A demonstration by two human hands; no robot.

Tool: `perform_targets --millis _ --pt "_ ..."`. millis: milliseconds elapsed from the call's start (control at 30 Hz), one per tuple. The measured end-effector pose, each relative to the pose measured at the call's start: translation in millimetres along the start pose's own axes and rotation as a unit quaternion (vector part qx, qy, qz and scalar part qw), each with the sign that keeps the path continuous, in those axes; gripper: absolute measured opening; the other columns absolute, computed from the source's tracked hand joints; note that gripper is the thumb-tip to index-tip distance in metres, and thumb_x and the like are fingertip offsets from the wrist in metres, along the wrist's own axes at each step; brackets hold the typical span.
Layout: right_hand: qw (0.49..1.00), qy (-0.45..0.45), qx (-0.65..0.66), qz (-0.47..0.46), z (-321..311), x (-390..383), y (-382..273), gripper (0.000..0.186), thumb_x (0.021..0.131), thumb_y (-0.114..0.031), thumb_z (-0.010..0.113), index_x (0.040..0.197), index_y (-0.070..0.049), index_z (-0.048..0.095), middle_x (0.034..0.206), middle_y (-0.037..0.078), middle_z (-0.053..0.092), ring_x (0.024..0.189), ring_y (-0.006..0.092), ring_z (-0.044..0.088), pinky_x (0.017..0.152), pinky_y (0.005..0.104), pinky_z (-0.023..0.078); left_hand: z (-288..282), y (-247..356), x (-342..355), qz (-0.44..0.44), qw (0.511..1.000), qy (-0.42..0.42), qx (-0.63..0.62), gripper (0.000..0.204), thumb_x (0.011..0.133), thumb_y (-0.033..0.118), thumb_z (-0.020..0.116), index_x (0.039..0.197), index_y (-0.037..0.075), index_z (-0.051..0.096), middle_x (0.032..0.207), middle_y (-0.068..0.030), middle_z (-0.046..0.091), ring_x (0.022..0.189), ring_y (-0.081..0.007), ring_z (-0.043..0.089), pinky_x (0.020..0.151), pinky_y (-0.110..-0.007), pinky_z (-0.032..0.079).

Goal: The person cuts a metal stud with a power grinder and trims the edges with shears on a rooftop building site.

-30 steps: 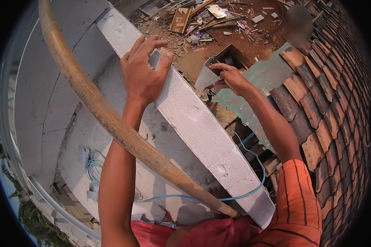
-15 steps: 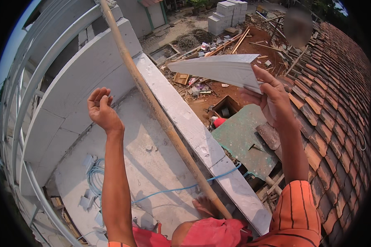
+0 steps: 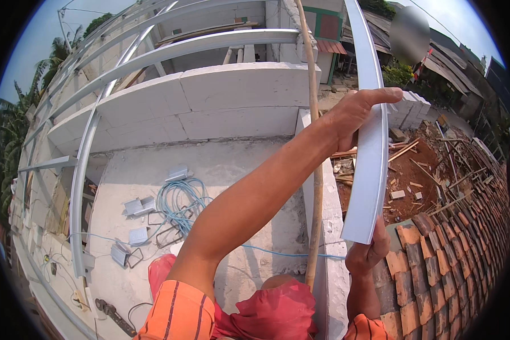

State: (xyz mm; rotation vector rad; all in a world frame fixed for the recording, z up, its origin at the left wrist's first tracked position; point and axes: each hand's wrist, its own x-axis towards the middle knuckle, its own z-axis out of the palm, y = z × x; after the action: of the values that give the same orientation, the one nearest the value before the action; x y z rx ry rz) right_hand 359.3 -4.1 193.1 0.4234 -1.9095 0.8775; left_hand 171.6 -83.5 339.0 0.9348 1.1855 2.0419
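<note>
"Where was the metal channel [image 3: 365,175]?"

"Out in front, slanting slightly, its upper end running past the top of the view."

"How was it held?"

"The left hand [image 3: 354,116] lay across its face, a digit reaching beyond the right edge; the right hand [image 3: 368,255] gripped the lower end, some fingers hidden behind."

"Any room to move?"

"Little on the left: the bamboo pole [image 3: 317,198] stood near, along the low wall [image 3: 335,283]. On the right, space opened above red ground [image 3: 408,170] and roof tiles [image 3: 436,272]. Coiled blue cable [image 3: 178,195] took up part of the concrete floor [image 3: 136,175]."
</note>
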Motion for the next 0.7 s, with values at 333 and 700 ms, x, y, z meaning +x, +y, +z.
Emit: perform_targets --millis 333,700 --pt "0.977 -0.068 0.176 0.101 167 -9 -2 0.108 0.083 -0.052 0.067 0.156 -0.010 0.000 0.161 0.019 0.003 0.142 0.0397 0.030 0.116 0.0528 0.020 -85 71 -170 0.293 0.859 0.138 0.396 0.115 0.062 0.011 0.071 0.150 -0.004 -0.002 0.143 -0.0325 0.032 0.136 -0.0447 0.032 0.115 -0.041 0.029" --pt "0.867 -0.368 0.330 -0.069 332 18 -182 0.134 0.058 -0.064 0.083 0.155 -0.013 0.007 0.154 0.025 0.026 0.139 0.0414 0.035 0.114 0.0612 0.026 -152 101 -460 0.312 0.534 0.359 0.699 0.126 0.063 0.015 0.077 0.148 0.003 -0.014 0.152 -0.0282 0.008 0.142 -0.0466 0.016 0.117 -0.051 0.023"
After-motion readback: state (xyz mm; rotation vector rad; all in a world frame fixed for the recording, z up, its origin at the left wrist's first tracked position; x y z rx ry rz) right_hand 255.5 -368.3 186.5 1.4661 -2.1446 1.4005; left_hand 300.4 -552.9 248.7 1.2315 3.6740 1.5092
